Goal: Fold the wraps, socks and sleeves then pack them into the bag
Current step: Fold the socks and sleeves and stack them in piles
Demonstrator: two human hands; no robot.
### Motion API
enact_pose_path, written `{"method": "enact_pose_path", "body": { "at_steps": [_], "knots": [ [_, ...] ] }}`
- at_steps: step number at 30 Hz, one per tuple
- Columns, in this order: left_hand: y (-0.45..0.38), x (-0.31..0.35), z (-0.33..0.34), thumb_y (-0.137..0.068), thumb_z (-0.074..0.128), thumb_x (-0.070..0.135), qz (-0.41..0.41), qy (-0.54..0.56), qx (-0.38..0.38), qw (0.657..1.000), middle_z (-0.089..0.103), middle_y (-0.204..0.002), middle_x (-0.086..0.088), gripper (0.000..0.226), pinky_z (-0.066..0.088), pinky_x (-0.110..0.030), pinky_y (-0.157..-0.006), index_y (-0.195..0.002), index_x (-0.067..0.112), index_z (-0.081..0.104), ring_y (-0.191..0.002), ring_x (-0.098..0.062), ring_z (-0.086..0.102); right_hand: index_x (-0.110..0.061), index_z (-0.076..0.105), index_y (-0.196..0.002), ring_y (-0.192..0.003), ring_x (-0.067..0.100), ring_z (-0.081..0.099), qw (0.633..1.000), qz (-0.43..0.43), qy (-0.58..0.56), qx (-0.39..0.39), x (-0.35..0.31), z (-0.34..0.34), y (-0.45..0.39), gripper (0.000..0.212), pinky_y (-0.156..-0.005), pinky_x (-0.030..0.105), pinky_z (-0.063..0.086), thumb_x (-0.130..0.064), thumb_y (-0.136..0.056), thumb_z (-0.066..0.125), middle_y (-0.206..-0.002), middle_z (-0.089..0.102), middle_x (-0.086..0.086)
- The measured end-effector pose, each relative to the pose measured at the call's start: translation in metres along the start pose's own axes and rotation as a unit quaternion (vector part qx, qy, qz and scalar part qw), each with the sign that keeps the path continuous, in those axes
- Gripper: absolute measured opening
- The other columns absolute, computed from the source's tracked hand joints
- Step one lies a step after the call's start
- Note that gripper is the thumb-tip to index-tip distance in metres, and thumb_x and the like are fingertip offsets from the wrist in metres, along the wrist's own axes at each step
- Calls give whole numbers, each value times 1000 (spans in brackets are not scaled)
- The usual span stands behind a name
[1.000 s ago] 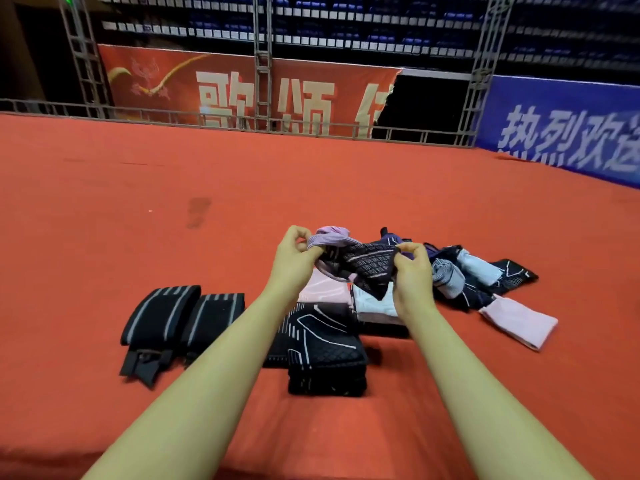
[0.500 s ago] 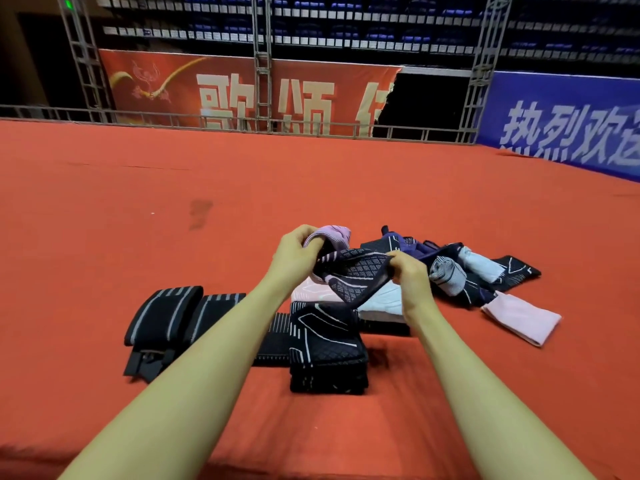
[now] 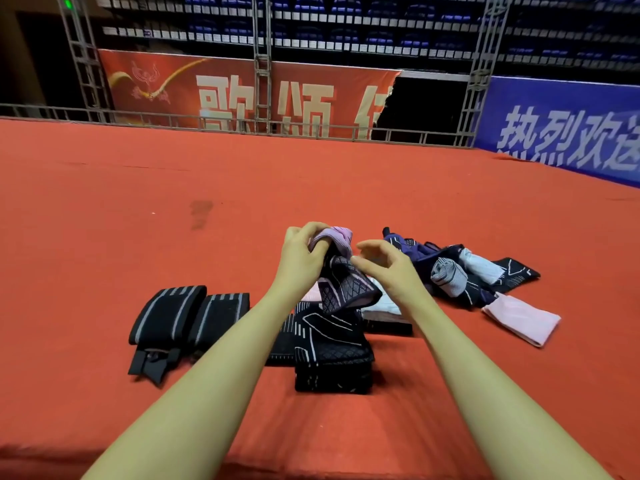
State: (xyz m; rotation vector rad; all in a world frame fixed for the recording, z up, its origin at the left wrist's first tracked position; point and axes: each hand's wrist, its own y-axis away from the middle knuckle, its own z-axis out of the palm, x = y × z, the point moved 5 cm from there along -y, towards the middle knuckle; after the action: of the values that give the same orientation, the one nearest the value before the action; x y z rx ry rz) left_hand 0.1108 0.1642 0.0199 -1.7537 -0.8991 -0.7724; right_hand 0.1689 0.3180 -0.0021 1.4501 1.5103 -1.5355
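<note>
My left hand [image 3: 302, 256] grips the pink cuff of a black-and-pink patterned sock [image 3: 341, 284], which hangs down from it above the folded items. My right hand [image 3: 388, 266] hovers just right of the sock with fingers loosely curled, holding nothing. Below lies a stack of folded black sleeves [image 3: 330, 348] with white lines. Two folded black striped wraps [image 3: 187, 317] lie to the left. Folded pale items [image 3: 382, 306] sit behind the stack. An unfolded pile of dark and white socks and sleeves [image 3: 460, 268] lies to the right, with a pink sleeve [image 3: 521, 318] beside it.
Everything lies on a wide red carpet [image 3: 173, 220]. A metal rail and truss [image 3: 261, 64] with red and blue banners stand far behind. No bag is in view.
My right hand has let go of the sock's lower end, which now hangs from my left hand alone. The sock was stretched between both hands before.
</note>
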Motion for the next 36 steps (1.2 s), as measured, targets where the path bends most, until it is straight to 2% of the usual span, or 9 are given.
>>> {"method": "enact_pose_path", "body": {
  "at_steps": [6, 10, 13, 16, 22, 26, 29, 31, 36],
  "knots": [
    [-7, -6, 8, -82, 67, 14, -12, 85, 32, 996, 53, -107, -4, 23, 44, -10, -69, -94, 28, 54, -88, -11, 57, -15, 68, -97, -90, 23, 63, 996, -12, 54, 73, 7, 2, -21, 19, -85, 37, 50, -7, -79, 71, -98, 70, 8],
    [-33, -22, 17, -76, 74, 17, -8, 46, 60, 997, 56, -94, 1, 22, 45, -17, -65, -79, 27, 54, -79, -7, 54, -20, 71, -84, -80, 13, 64, 985, -6, -66, 159, 19, -2, -43, 21, -76, 24, 52, 0, -85, 63, -83, 71, 2],
    [-55, -39, 28, -79, 67, 6, -23, 66, 31, 997, 65, -81, 4, 14, 45, -18, -58, -88, 17, 66, -65, -5, 58, -18, 70, -83, -80, 15, 64, 966, 8, -175, 191, 33, -5, -63, 23, -78, 28, 53, 2, -86, 60, -80, 71, 0],
    [-77, -58, 37, -82, 58, -6, -48, 147, 23, 988, 70, -90, -4, 27, 51, -19, -57, -100, 11, 70, -68, -8, 61, -16, 67, -86, -81, 15, 63, 962, -3, -210, 176, 52, -5, -85, 22, -80, 28, 51, 3, -88, 56, -79, 71, -5],
    [-103, -83, 49, -89, 53, -6, -52, 253, -16, 966, 70, -84, 4, 30, 46, -17, -60, -92, 18, 71, -71, -5, 58, -10, 61, -89, -69, 3, 63, 941, -14, -315, 123, 80, -5, -111, 21, -69, 16, 50, 4, -92, 45, -73, 71, -8],
    [-104, -103, 66, -91, 42, -9, -97, 399, -46, 911, 69, -71, 6, 29, 44, -15, -59, -91, 11, 63, -63, -6, 58, -10, 65, -83, -62, 0, 63, 926, -5, -368, 87, 85, -7, -119, 16, -62, 10, 49, -1, -84, 51, -69, 70, -7],
    [-100, -119, 71, -85, 50, 4, -157, 465, -60, 869, 68, -79, -5, 16, 44, -24, -68, -94, 4, 63, -70, -14, 59, -6, 59, -82, -62, 9, 60, 930, 31, -362, 56, 93, -7, -128, 15, -67, 23, 47, 0, -89, 47, -68, 67, -1],
    [-94, -128, 75, -89, 51, 10, -180, 445, -48, 876, 68, -77, -7, 15, 47, -29, -68, -90, 5, 65, -69, -17, 59, -6, 58, -81, -62, 14, 56, 948, 38, -311, 54, 98, -7, -131, 14, -65, 28, 42, -4, -90, 47, -68, 64, 2],
    [-90, -129, 73, -95, 53, 10, -127, 300, -1, 945, 64, -82, 4, 13, 45, -19, -62, -96, 21, 61, -67, -3, 58, -13, 60, -83, -69, 13, 58, 970, -5, -229, 81, 106, -3, -129, 10, -70, 28, 48, -15, -90, 53, -74, 66, 0]
  ]
}}
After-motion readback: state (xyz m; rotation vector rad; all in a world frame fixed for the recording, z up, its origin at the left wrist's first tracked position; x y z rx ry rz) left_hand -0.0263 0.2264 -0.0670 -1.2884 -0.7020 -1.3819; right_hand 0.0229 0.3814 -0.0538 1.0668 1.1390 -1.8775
